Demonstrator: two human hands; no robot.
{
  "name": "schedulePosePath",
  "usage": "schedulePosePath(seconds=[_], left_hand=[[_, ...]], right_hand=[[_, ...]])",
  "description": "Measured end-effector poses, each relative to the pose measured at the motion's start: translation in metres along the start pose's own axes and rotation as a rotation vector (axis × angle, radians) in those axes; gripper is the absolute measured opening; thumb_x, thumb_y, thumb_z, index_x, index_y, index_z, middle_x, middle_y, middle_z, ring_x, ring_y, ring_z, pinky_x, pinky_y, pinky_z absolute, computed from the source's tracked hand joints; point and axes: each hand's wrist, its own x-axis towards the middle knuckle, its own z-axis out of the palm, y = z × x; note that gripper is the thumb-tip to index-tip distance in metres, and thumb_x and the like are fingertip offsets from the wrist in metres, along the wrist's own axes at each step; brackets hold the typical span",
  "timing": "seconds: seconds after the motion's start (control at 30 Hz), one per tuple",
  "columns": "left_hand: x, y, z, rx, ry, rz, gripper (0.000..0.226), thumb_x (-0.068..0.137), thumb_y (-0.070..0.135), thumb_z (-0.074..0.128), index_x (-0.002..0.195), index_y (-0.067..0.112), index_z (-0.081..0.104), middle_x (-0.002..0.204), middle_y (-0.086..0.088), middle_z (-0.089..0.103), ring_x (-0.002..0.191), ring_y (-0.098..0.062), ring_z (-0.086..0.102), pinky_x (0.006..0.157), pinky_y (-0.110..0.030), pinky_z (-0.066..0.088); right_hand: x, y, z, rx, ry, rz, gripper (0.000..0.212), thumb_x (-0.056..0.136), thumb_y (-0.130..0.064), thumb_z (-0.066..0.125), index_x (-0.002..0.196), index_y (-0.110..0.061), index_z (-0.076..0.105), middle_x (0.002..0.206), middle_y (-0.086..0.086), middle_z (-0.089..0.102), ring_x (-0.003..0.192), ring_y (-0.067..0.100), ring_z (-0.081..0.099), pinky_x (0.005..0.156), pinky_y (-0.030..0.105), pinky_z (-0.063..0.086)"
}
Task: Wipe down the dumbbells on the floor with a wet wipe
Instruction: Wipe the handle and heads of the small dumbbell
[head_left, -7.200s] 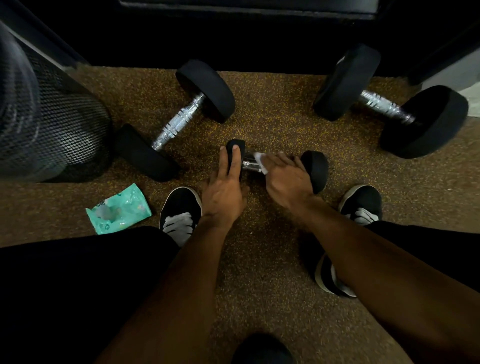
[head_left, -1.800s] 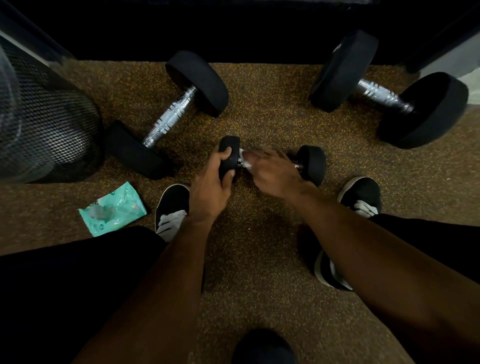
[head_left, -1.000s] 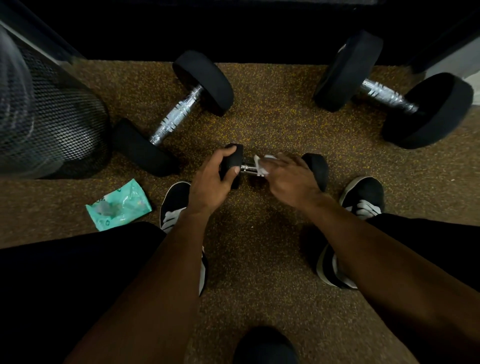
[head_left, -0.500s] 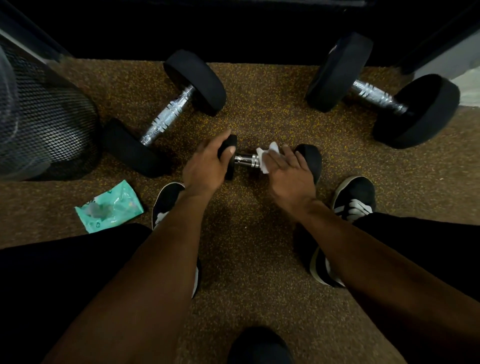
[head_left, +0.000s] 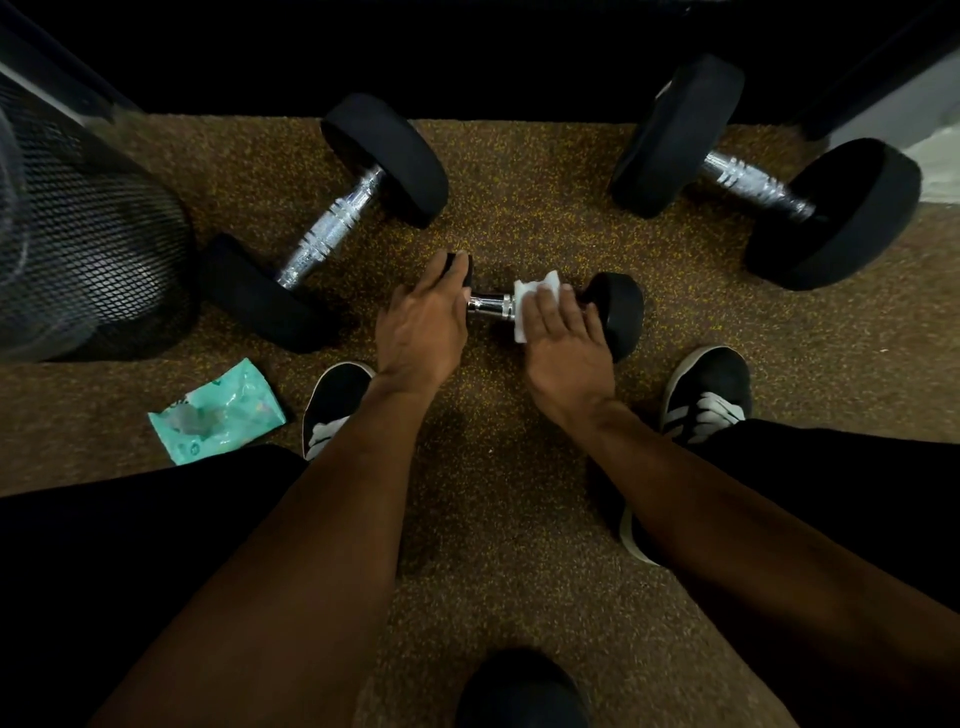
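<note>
A small black dumbbell (head_left: 615, 306) with a chrome handle lies on the speckled floor between my feet. My left hand (head_left: 421, 327) covers and holds its left head. My right hand (head_left: 563, 348) presses a white wet wipe (head_left: 530, 293) over the right part of the handle; a short stretch of bare chrome shows between my hands. Two larger dumbbells lie beyond: one (head_left: 332, 228) at the back left, set diagonally, and one (head_left: 758, 182) at the back right.
A teal wet-wipe packet (head_left: 218, 413) lies on the floor left of my left shoe (head_left: 332, 405). A black mesh bin (head_left: 78, 244) stands at the far left. My right shoe (head_left: 706, 395) sits near the small dumbbell's right head. A dark wall runs along the back.
My right hand has slid the wipe rightward along the handle, baring more chrome. My left hand has kept its hold on the left head throughout.
</note>
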Motion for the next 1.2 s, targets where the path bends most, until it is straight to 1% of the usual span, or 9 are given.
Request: schedulePosePath(seconds=[0.13, 0.3, 0.53, 0.7, 0.77, 0.83, 0.9, 1.07, 1.2], left_hand=[[-0.001, 0.0, -0.004, 0.009, -0.004, 0.001, 0.05, 0.106, 0.037, 0.036, 0.155, 0.031, 0.031, 0.164, 0.01, 0.025, 0.126, -0.038, 0.053, 0.095, -0.048, 0.048], [-0.005, 0.0, -0.004, -0.03, 0.028, 0.006, 0.049, 0.106, 0.036, 0.039, 0.154, 0.03, 0.035, 0.163, 0.009, 0.028, 0.126, -0.036, 0.054, 0.099, -0.046, 0.045], [-0.005, -0.01, 0.001, -0.088, 0.058, 0.03, 0.047, 0.105, 0.042, 0.041, 0.15, 0.031, 0.043, 0.16, 0.007, 0.035, 0.12, -0.035, 0.059, 0.096, -0.044, 0.047], [-0.005, -0.01, 0.003, -0.126, 0.049, 0.003, 0.047, 0.104, 0.044, 0.041, 0.15, 0.035, 0.042, 0.16, 0.009, 0.035, 0.124, -0.034, 0.057, 0.094, -0.044, 0.048], [-0.005, -0.008, 0.003, -0.138, 0.053, -0.005, 0.046, 0.104, 0.043, 0.044, 0.149, 0.035, 0.044, 0.16, 0.009, 0.036, 0.125, -0.034, 0.056, 0.094, -0.045, 0.048], [-0.006, -0.011, 0.002, -0.16, 0.056, -0.01, 0.046, 0.102, 0.042, 0.048, 0.147, 0.035, 0.048, 0.158, 0.011, 0.038, 0.126, -0.032, 0.055, 0.095, -0.046, 0.048], [-0.007, -0.016, 0.002, -0.176, 0.057, -0.006, 0.046, 0.1, 0.042, 0.052, 0.145, 0.034, 0.05, 0.157, 0.011, 0.04, 0.128, -0.031, 0.055, 0.097, -0.047, 0.05], [-0.014, -0.017, 0.005, -0.201, 0.07, -0.003, 0.045, 0.1, 0.042, 0.052, 0.145, 0.034, 0.051, 0.157, 0.01, 0.041, 0.128, -0.031, 0.056, 0.096, -0.048, 0.052], [-0.012, -0.014, 0.006, -0.196, 0.065, -0.019, 0.045, 0.101, 0.043, 0.05, 0.146, 0.035, 0.049, 0.157, 0.011, 0.04, 0.124, -0.033, 0.056, 0.094, -0.045, 0.049]], right_hand=[[0.004, -0.006, 0.001, -0.032, -0.031, -0.192, 0.06, 0.1, -0.02, 0.028, 0.155, -0.008, 0.008, 0.164, 0.01, 0.008, 0.151, 0.032, -0.001, 0.121, 0.05, 0.003], [0.007, 0.002, -0.009, 0.094, -0.026, 0.079, 0.062, 0.096, -0.021, 0.039, 0.153, -0.005, 0.019, 0.16, 0.015, 0.022, 0.149, 0.034, 0.011, 0.12, 0.048, 0.015], [0.007, -0.002, -0.008, 0.077, -0.045, -0.085, 0.063, 0.095, -0.02, 0.039, 0.153, -0.006, 0.019, 0.161, 0.011, 0.022, 0.15, 0.03, 0.009, 0.121, 0.051, 0.012], [0.001, 0.01, -0.006, 0.107, -0.007, 0.0, 0.063, 0.093, -0.021, 0.043, 0.152, -0.006, 0.024, 0.157, 0.014, 0.029, 0.148, 0.032, 0.017, 0.121, 0.048, 0.016], [0.023, 0.002, -0.007, 0.185, -0.033, 0.049, 0.052, 0.092, -0.019, 0.043, 0.142, -0.006, 0.04, 0.144, 0.013, 0.046, 0.141, 0.034, 0.032, 0.115, 0.052, 0.026], [0.044, -0.008, -0.011, 0.262, -0.078, 0.091, 0.035, 0.094, -0.022, 0.039, 0.122, -0.01, 0.056, 0.12, 0.012, 0.061, 0.119, 0.033, 0.053, 0.102, 0.054, 0.04], [0.052, -0.01, -0.018, 0.284, -0.135, 0.078, 0.033, 0.097, -0.027, 0.034, 0.112, -0.011, 0.059, 0.107, 0.012, 0.065, 0.101, 0.032, 0.062, 0.091, 0.051, 0.047], [0.055, 0.019, -0.04, 0.317, -0.268, 0.006, 0.04, 0.105, -0.023, 0.032, 0.124, 0.003, 0.057, 0.122, 0.02, 0.059, 0.109, 0.033, 0.057, 0.091, 0.038, 0.043], [0.079, 0.023, -0.046, 0.399, -0.368, 0.076, 0.036, 0.101, -0.026, 0.035, 0.11, -0.006, 0.065, 0.119, 0.015, 0.062, 0.097, 0.024, 0.056, 0.079, 0.03, 0.038]])
